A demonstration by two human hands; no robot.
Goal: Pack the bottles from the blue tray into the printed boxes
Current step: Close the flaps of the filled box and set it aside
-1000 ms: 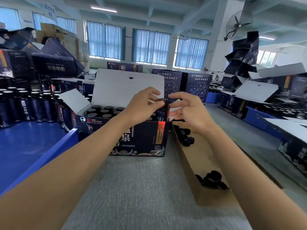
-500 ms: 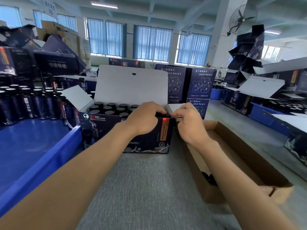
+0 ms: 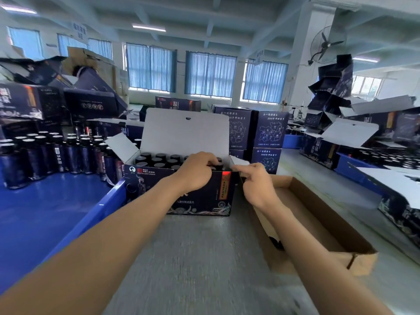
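Fingers (image 3: pixel 205 159) of the left hand (image 3: pixel 197 172) curl over the end bottle (image 3: pixel 218 166) in the printed box (image 3: pixel 156 192); the right hand (image 3: pixel 255 186) pinches the box's top right corner.

The dark blue box stands on the grey surface (image 3: pixel 193 258) with its white lid (image 3: pixel 186 133) upright and rows of black-capped packed bottles (image 3: pixel 159 159) inside. The blue tray (image 3: pixel 68 223) lies against its left side, with loose bottles (image 3: pixel 56 153) standing at the tray's back. A brown cardboard tray (image 3: pixel 318 223) lies just to the right, under the right forearm, and stacked boxes (image 3: pixel 270 130) stand behind. A second ago both hands held the bottle above the rim; now only its cap shows.
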